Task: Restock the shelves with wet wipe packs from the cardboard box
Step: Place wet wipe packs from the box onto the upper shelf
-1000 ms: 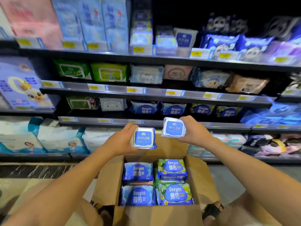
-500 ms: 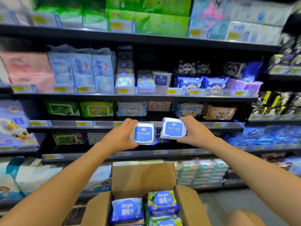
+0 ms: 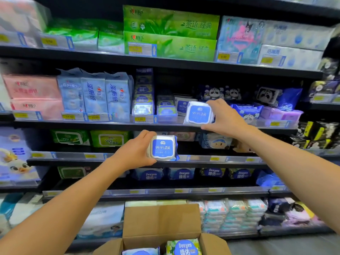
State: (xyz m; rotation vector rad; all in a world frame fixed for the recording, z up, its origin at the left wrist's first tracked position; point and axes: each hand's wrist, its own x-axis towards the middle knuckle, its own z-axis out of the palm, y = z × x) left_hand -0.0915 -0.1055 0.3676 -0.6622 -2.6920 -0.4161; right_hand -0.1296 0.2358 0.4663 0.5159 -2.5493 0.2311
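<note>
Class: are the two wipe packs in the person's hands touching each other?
Apart. Head view: upper pack in right hand, lower pack in left hand, shelf edge visible between them.

Both blue-and-white, facing outward: upper wipe pack (image 3: 198, 113) at the shelf (image 3: 110, 125) front, lower wipe pack (image 3: 162, 148) below-left.

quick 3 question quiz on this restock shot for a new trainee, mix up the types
1. True or false: the left hand holds the left pack and the right hand holds the right pack, one each.
2. Which pack is raised higher? A) left pack B) right pack
3. Fill in: the flaps of the cardboard box are ___.
Key: 1 true; 2 B; 3 open
</note>
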